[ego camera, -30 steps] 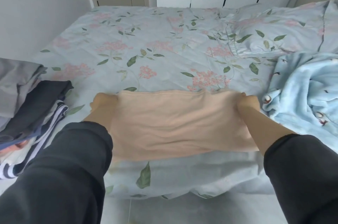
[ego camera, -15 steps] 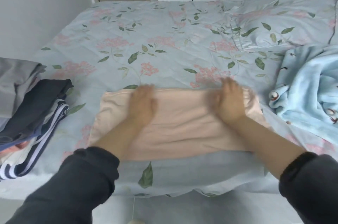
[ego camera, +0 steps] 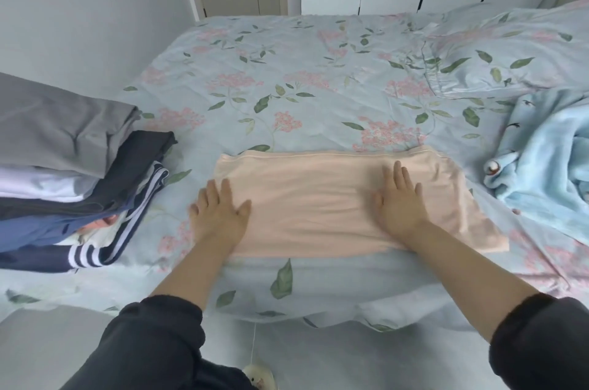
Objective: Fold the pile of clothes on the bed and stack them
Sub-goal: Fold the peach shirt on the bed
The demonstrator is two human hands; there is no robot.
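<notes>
Both hands lie flat, palms down, fingers straight and slightly spread, gripping nothing. Left hand (ego camera: 220, 214) presses the left edge of the peach garment (ego camera: 318, 198), partly over onto the bed (ego camera: 287, 87). Right hand (ego camera: 400, 201) presses the garment's right half, short of the far hem. I read the garment as folded into a wide rectangle near the bed's front edge, stitched hem on the far side. Stack of folded clothes (ego camera: 79, 173) sits at the bed's left, apart from the garment: grey piece on top, dark and striped ones under it. Light blue fleece blanket (ego camera: 548, 173) is bunched at right, near the garment's right corner. Pillow (ego camera: 510, 48) is far right. Dark sleeves (ego camera: 153, 342) cover both arms.
</notes>
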